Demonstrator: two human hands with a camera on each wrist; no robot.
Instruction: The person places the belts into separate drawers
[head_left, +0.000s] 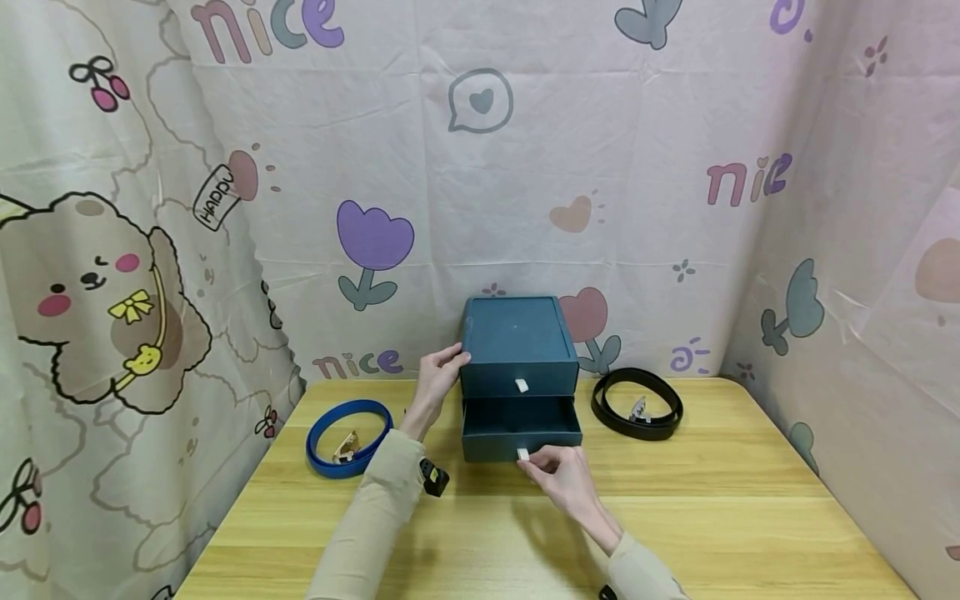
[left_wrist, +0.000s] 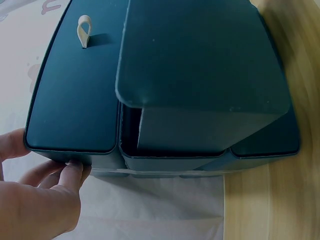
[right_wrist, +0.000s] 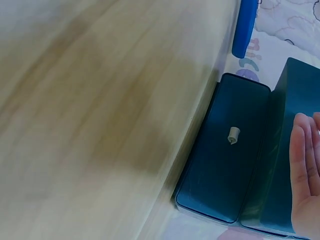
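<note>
A dark teal drawer box (head_left: pixel 517 331) stands at the back of the table, one drawer above another. Its middle drawer (head_left: pixel 487 446) is pulled out, and the inside that shows has nothing in it. At the upper left side of the box my left hand (head_left: pixel 437 379) rests, fingertips touching the edge; in the left wrist view bent fingers (left_wrist: pixel 72 172) lie against that side. My right hand (head_left: pixel 566 479) pinches the small white pull tab (head_left: pixel 522 455) on the drawer's front. That tab is hidden in the right wrist view, where only part of the right hand (right_wrist: pixel 306 175) shows.
Left of the box lies a coiled blue belt (head_left: pixel 348 408) with a gold-coloured buckle. A coiled black belt (head_left: pixel 637 429) with a silver buckle lies to the right. The closed bottom drawer (right_wrist: pixel 215 170) has its own tab. Behind hangs a printed curtain (head_left: pixel 495 175).
</note>
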